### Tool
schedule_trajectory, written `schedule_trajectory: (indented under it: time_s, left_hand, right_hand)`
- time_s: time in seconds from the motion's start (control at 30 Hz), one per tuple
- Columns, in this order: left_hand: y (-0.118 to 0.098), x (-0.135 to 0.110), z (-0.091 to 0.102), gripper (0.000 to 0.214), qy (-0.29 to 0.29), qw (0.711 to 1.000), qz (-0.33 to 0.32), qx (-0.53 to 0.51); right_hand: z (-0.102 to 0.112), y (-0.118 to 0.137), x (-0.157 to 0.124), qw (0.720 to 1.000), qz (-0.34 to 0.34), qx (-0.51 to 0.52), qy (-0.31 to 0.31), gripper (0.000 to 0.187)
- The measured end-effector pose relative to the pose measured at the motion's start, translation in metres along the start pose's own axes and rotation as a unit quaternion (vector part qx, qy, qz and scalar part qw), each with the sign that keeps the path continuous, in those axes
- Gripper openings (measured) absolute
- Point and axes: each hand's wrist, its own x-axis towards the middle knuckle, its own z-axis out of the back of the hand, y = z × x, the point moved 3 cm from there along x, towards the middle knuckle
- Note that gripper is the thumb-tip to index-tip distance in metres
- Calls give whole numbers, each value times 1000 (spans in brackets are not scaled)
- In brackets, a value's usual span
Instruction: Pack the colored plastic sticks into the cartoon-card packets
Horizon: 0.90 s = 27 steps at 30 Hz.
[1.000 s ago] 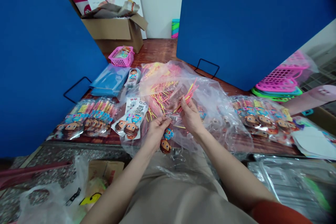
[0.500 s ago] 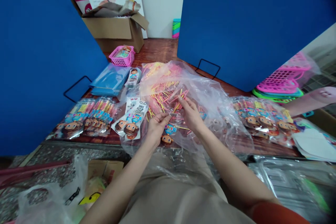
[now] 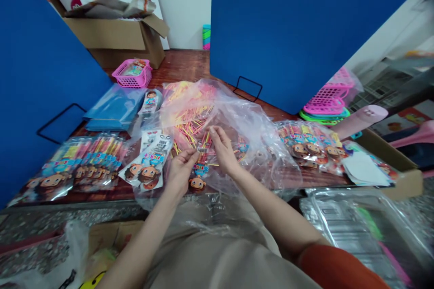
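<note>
My left hand (image 3: 183, 169) pinches the upper edge of a small clear packet (image 3: 197, 184) printed with a cartoon face and blue lettering. Pink and yellow thin sticks (image 3: 206, 137) stand at the packet's mouth, their lower ends inside it. Against them, my right hand (image 3: 223, 149) has its fingers closed around the sticks' right side. Behind both hands, a large clear plastic bag (image 3: 251, 122) lies spread with a loose heap of pink and yellow sticks (image 3: 191, 119). Printed cartoon cards (image 3: 149, 169) lie left of my left hand.
Filled stick packets lie in rows at the left (image 3: 100, 162) and right (image 3: 307, 142). Further back are blue plastic sheets (image 3: 117, 106), a pink basket (image 3: 132, 74) and an open cardboard box (image 3: 111, 36). Blue panels (image 3: 251, 27) flank the table; stacked pink baskets (image 3: 327, 99) stand right.
The sticks in my right hand have gone from slanting above the packet to upright in its mouth. My right hand has come closer to my left. The view has swung right.
</note>
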Motion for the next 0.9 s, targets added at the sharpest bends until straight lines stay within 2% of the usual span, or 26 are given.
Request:
schedule_trajectory:
  time_s: [0.1,0.17,0.23,0.3,0.4,0.47,0.6,0.7,0.9]
  left_hand:
    - [-4,-1,0,36,5,1000,-16,5]
    - [-5,-2,-2,33,13,1000,-22,6]
    - [-6,-4,-3,32,20,1000,-21,6]
    - [-7,-6,-5,32,19,1000,-22,4]
    - [-8,-9,-6,34,11,1000,-19,-3]
    - [-10,-11,-7,34,14,1000,-13,-12]
    - [-15,-13,-10,32,22,999,-9,-27]
    - [-16,-14,-11,33,28,999,-8,-34]
    - [-16,-15,-10,37,35,997,17,-71]
  right_hand:
    - [3,-2,1,998,30,-57,22,24]
    - [7,-5,1,998,29,-49,28,22]
    - [10,-6,0,998,26,-39,32,29]
    - [13,-3,-1,996,43,-71,39,30]
    - [15,6,-3,973,89,-201,66,22]
    - [15,10,-4,954,100,-266,100,27]
    - [17,13,-3,946,100,-280,132,30]
    - [17,12,-2,926,106,-319,173,32]
    - [21,15,4,919,103,-348,153,30]
